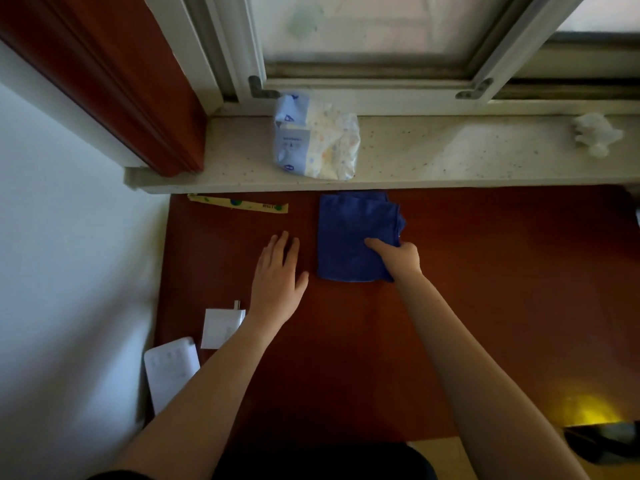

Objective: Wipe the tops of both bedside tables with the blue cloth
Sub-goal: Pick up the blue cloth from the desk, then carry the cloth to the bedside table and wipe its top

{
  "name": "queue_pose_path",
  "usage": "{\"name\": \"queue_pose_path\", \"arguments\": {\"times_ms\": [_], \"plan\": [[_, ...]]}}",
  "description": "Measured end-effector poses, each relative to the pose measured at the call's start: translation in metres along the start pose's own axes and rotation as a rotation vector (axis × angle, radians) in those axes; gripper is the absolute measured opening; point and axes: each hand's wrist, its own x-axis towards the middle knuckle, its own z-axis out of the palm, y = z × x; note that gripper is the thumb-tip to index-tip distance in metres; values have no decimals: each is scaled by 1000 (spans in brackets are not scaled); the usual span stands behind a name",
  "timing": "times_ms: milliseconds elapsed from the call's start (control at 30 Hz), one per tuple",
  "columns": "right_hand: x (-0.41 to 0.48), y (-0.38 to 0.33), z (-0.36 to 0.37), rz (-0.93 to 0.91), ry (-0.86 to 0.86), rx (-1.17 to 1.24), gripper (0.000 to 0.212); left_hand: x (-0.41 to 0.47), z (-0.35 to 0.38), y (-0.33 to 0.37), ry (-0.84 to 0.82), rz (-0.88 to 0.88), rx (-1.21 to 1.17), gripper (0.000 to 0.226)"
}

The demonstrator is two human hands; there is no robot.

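The soft, folded blue fabric cloth (346,237) lies flat on the dark red-brown wooden bedside table top (485,271), close under the pale stone window sill (450,150), and I judge it light, limp and easily bunched. Left of it my left hand (277,275) rests flat on the wood, fingers straight, holding nothing. At the cloth's near right corner my right hand (401,259) pinches it, thumb on top, fingers curled at the edge. A flat palm on its middle should keep the folds together.
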Motion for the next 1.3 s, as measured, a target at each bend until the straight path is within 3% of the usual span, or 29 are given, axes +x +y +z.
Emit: {"name": "queue_pose_path", "arguments": {"times_ms": [300, 567, 667, 800, 1000, 1300], "plan": [[-41, -6, -7, -323, 20, -21, 16, 1, -35, 5, -32, -28, -175, 42], [-125, 15, -66, -399, 112, 121, 14, -79, -82, 29, 98, 55, -383, 39], [-157, 60, -95, -380, 117, 143, 18, -133, -67, 36, 56, 41, -453, 38], [-193, 145, -129, -291, 127, 157, 18, -197, -26, 38, -175, -68, -514, 36], [-261, 296, -172, -64, 339, 387, 10, -255, 10, 69, -456, 9, -385, 32], [-352, 443, -239, 50, 805, 773, 9, -273, 53, 226, -665, 457, -180, 33]]}}
